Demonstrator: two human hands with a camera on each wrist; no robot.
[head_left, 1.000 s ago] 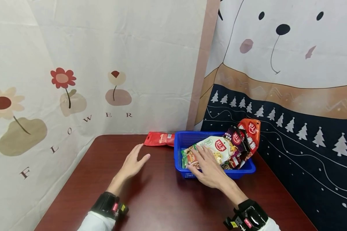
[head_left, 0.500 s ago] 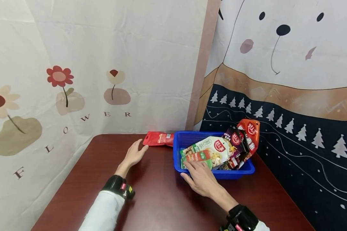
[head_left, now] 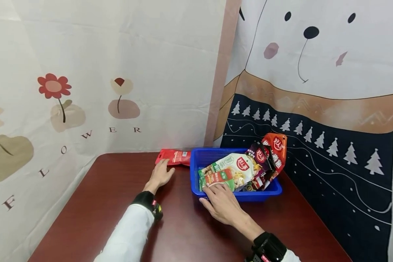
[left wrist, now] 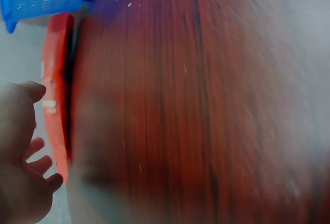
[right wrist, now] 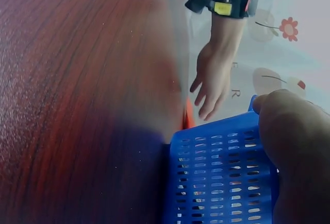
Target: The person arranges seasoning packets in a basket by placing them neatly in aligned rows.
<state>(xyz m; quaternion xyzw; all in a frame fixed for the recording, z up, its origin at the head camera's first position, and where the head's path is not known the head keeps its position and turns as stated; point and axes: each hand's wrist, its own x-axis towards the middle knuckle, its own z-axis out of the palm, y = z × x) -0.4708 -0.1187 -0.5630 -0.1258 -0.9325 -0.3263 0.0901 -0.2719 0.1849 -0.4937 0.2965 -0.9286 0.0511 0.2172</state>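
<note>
My left hand [head_left: 160,175] reaches to the near left end of a red packet [head_left: 178,158] lying flat on the table by the wall. Its fingers and thumb are spread; in the left wrist view the fingertips overlap the packet's end, and contact cannot be made out. My right hand [head_left: 225,204] rests at the front rim of a blue plastic basket [head_left: 262,198], fingers over the rim, thumb outside. Inside lie a green-and-red packet [head_left: 217,177], a white-and-green packet [head_left: 240,165], a dark purple packet [head_left: 258,153] and an orange-red packet [head_left: 278,149] leaning upright at the right.
The dark red-brown wooden table [head_left: 118,189] stands in a corner. A cream cloth [head_left: 170,72] with flower prints hangs behind it. A bear-printed cloth [head_left: 314,153] hangs along the right side, close to the basket.
My left hand has moved forward and right to the red packet. The right hand has drawn back from atop the packets to the basket's front rim, uncovering the green-and-red packet. The view has shifted slightly.
</note>
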